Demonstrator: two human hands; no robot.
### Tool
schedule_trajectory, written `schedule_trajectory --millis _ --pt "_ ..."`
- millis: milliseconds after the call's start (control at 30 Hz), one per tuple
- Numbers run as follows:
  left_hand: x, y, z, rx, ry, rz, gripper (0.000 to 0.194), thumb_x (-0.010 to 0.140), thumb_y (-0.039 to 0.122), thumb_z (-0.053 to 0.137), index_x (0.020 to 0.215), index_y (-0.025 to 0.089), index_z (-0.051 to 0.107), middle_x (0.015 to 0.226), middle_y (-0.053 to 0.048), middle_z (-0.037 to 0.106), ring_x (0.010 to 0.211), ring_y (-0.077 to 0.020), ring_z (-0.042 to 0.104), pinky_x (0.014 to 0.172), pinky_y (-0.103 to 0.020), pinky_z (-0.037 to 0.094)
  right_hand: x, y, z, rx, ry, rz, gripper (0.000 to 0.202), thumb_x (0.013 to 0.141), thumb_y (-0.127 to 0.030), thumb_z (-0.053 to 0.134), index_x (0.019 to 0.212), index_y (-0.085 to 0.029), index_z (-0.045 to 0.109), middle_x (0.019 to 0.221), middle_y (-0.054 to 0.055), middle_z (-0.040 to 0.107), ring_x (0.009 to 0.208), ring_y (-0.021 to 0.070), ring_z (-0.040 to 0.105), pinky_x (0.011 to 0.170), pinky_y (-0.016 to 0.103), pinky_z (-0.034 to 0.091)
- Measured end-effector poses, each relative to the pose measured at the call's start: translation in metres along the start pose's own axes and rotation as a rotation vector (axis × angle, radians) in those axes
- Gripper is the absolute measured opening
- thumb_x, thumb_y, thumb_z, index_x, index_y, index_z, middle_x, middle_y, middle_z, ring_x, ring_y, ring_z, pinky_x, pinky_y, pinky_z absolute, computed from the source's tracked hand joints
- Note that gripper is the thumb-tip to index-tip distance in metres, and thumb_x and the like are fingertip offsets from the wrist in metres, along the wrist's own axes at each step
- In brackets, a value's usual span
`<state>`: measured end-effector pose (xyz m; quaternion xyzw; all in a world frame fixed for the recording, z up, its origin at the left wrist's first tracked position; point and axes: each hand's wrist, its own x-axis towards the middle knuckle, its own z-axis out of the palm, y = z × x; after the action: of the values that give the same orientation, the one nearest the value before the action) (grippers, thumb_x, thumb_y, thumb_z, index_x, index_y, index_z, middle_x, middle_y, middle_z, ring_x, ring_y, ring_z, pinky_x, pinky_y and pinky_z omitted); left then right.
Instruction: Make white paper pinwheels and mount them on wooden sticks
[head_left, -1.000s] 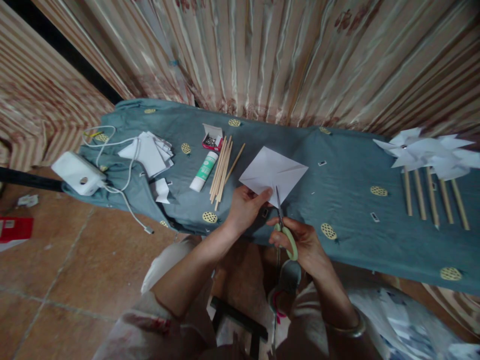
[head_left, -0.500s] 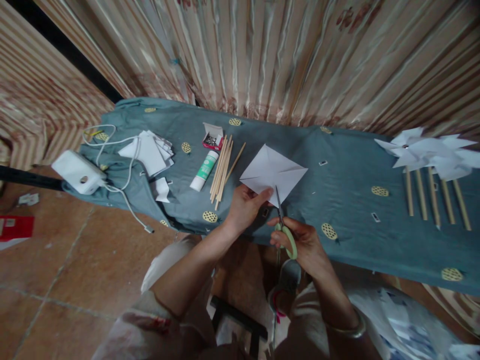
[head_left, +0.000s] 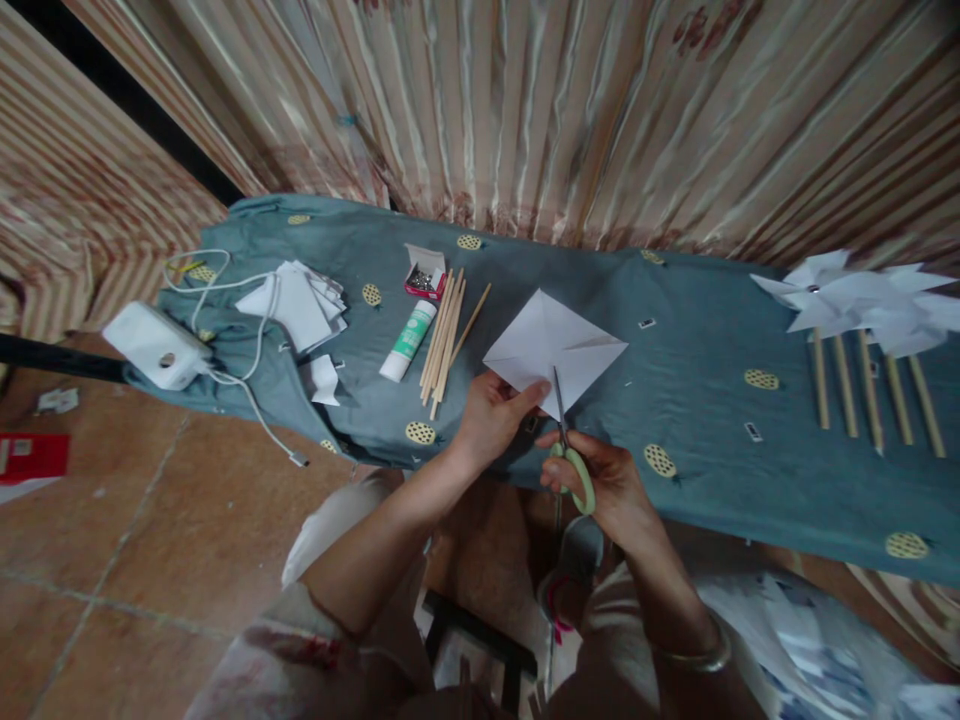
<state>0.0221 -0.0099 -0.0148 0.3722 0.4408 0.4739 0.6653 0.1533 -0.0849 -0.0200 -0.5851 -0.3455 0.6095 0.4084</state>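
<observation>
A square white paper sheet (head_left: 551, 340) with creases and slits toward its centre lies corner-down over the table's front part. My left hand (head_left: 495, 412) pinches its lower left edge, thumb on top. My right hand (head_left: 600, 475) has its fingers in the green handles of the scissors (head_left: 579, 478). Their dark blades point up at the paper's bottom corner and overlap it. Left of the sheet are several wooden sticks (head_left: 448, 340), a green and white glue stick (head_left: 409, 342) and a small open box of metal pins (head_left: 425, 275).
At the far left are stacked white papers (head_left: 300, 305), a folded scrap (head_left: 324, 380) and a white power bank (head_left: 159, 345) with cables. Paper pinwheels (head_left: 840, 295) on sticks lie at the right on the blue-green tablecloth (head_left: 697, 340). A curtain (head_left: 510, 120) hangs behind.
The paper has turned slightly and shifted a little to the right. Both hands keep their holds, nearly in the same places.
</observation>
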Motion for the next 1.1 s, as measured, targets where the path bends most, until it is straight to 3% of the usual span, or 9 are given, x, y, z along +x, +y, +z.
schedule_trajectory --millis 467,667,1100 --pt "-0.0007 -0.0019 -0.0005 0.024 0.014 -0.017 0.024 0.064 0.036 0.076 0.072 0.016 0.064 0.067 0.0 0.064 0.056 -0.011 0.056 0.057 -0.024 0.049 0.001 0.0004 0.0001 -0.03 0.012 -0.04 0.034 0.059 -0.045 0.083 0.079 -0.02 0.072 0.059 -0.001 0.064 0.051 0.0127 0.057 0.049 0.026 0.051" --pt "-0.0002 -0.0033 -0.001 -0.008 0.003 -0.015 0.023 0.064 0.034 0.077 0.072 0.016 0.063 0.065 0.002 0.063 0.052 -0.0095 0.054 0.055 -0.023 0.048 0.0009 -0.0059 0.0017 -0.006 0.004 0.0 0.034 0.054 -0.041 0.086 0.076 -0.02 0.072 0.055 -0.002 0.062 0.049 0.0115 0.056 0.048 0.024 0.049" --pt "-0.0018 0.0007 -0.0005 0.035 0.013 -0.014 0.026 0.063 0.038 0.077 0.069 0.017 0.063 0.065 0.001 0.065 0.054 -0.0105 0.055 0.055 -0.023 0.048 0.0007 -0.004 0.0034 -0.005 0.015 -0.028 0.035 0.057 -0.047 0.083 0.075 -0.019 0.072 0.053 -0.002 0.06 0.047 0.0122 0.055 0.044 0.026 0.047"
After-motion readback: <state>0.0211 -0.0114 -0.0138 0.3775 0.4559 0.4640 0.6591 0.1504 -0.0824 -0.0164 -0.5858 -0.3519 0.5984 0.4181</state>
